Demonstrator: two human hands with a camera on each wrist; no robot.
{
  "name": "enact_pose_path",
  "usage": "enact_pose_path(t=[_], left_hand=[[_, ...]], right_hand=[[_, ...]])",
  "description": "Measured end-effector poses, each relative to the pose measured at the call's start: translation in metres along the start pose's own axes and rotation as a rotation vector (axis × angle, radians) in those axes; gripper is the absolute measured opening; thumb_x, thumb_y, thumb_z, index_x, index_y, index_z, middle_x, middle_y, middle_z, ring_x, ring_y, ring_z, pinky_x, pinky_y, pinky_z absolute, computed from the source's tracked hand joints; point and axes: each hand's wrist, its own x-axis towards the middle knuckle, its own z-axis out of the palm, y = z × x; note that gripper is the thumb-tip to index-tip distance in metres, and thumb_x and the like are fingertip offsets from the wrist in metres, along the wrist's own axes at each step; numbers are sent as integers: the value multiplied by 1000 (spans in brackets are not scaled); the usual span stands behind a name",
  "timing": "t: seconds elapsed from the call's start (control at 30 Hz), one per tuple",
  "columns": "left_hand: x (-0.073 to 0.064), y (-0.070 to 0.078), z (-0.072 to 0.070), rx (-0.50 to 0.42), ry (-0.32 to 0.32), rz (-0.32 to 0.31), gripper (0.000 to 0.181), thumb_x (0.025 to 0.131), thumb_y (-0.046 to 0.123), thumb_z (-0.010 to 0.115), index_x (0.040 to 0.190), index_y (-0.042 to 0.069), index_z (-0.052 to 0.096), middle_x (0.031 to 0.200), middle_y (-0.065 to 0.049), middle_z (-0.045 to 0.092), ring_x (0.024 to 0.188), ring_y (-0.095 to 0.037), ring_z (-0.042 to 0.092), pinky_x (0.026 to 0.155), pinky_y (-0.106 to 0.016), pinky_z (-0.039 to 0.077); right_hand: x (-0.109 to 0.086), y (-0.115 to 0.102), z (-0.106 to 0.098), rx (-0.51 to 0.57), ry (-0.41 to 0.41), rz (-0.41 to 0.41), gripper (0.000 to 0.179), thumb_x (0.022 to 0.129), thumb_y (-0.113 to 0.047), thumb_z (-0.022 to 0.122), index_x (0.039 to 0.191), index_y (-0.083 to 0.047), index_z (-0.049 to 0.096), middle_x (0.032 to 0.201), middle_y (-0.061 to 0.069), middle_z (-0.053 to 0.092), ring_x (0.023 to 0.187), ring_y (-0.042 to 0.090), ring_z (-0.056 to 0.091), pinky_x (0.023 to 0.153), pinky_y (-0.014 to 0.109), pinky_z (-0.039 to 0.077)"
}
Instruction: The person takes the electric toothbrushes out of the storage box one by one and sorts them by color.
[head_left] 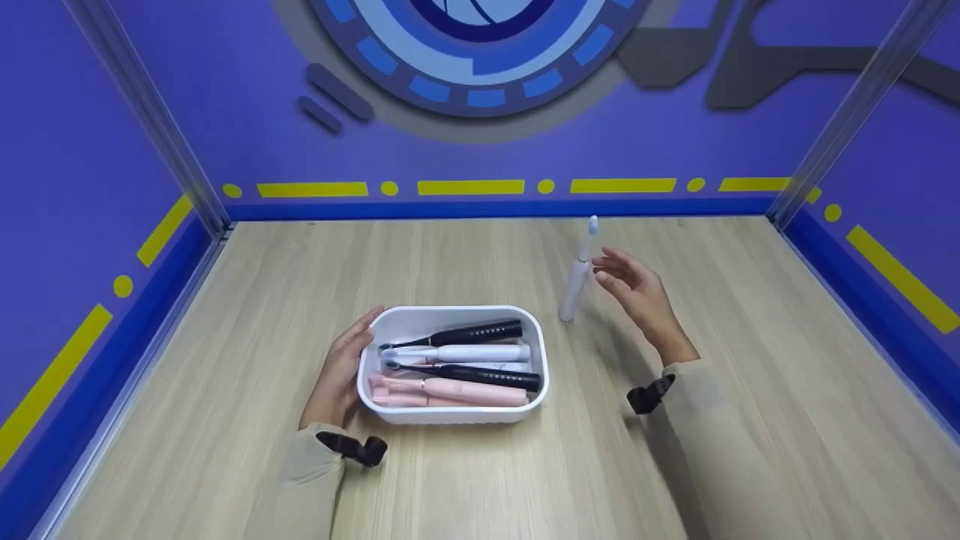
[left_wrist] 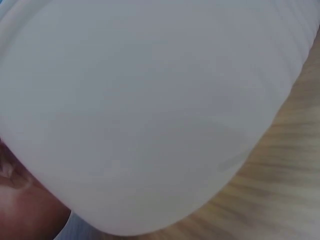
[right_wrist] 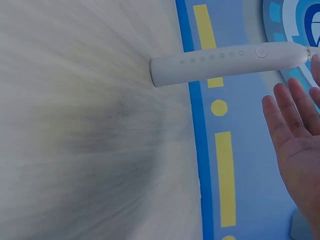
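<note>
Setting one white toothbrush (head_left: 574, 291) upright on the tabletop (head_left: 277, 300), at the right of the white box (head_left: 454, 416), seems the step in hand; the next move probably calls for steadying it gently. The right hand (head_left: 637, 291) is just beside it, fingers extended, grasping nothing. The left hand (head_left: 341, 369) lies against the box's left end; whether it grips, I cannot tell. Inside, I count two black toothbrushes (head_left: 480, 332), two pink toothbrushes (head_left: 474, 391), at least two white.
</note>
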Motion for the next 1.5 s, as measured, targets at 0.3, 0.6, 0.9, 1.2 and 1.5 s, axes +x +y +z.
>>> enact_pose_path(t=[0.3,0.6,0.9,1.2,1.5], left_hand=[[-1,3,1,12,16,-5,48,101,4,28,148,1,32,157,-14,27,145,-26,24,121,-38,20],[0,3,1,16,12,-16,48,101,5,28,149,3,32,157,-13,27,145,-25,25,121,-37,20],[-1,3,2,12,19,-31,47,101,6,30,148,4,34,157,-11,29,144,-25,27,120,-38,22],[0,3,3,20,41,-54,47,101,8,30,148,9,37,157,-7,29,145,-22,26,120,-36,22],[0,1,1,-1,18,-25,48,101,6,29,149,5,33,157,-13,29,144,-26,27,120,-39,23]], right_hand=[[-5,-11,-7,12,100,-22,46,91,-18,65,133,-1,54,114,5,67,104,3,63,92,14,49],[-11,-30,-2,57,82,-60,37,90,-13,66,125,-1,60,104,-5,71,101,9,66,93,19,52],[-12,-50,13,50,-109,-56,34,89,-10,67,119,5,63,104,-1,72,99,8,67,90,22,54],[-10,-78,30,-122,-397,12,37,89,-21,68,122,-3,65,116,15,68,104,10,66,90,21,53],[-5,-97,53,-182,-641,18,36,89,-22,69,121,-6,66,112,17,69,101,15,65,87,24,54]])
